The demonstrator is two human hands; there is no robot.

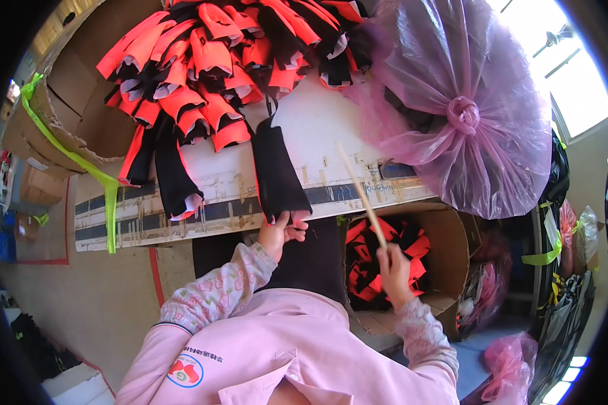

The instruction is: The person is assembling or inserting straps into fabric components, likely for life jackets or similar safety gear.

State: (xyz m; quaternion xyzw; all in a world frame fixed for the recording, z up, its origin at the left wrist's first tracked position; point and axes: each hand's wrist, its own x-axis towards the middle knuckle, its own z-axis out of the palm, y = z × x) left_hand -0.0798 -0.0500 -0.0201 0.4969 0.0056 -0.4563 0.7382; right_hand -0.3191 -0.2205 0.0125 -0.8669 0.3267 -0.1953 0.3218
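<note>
My left hand [277, 236] pinches the lower end of a black fabric sleeve [277, 169], which lies over the front part of the white table [324, 128]. In my right hand [394, 273] is a thin pale wooden stick [363, 192], held upright at a slant with its tip pointing away over the table. The stick is apart from the sleeve. Beyond my left hand rises a pile of similar tubular fabric pieces [213, 54], bright orange-red and black, many with their openings toward me. Two black-and-red pieces [172, 172] hang forward from the pile's left side.
A cardboard box [446, 250] below the table's edge, beside my right hand, holds several red-and-black pieces. A knotted translucent pink bag [466, 162] bulges over the table's right. At left stands a large open carton [88, 88] with a yellow-green strap [74, 158].
</note>
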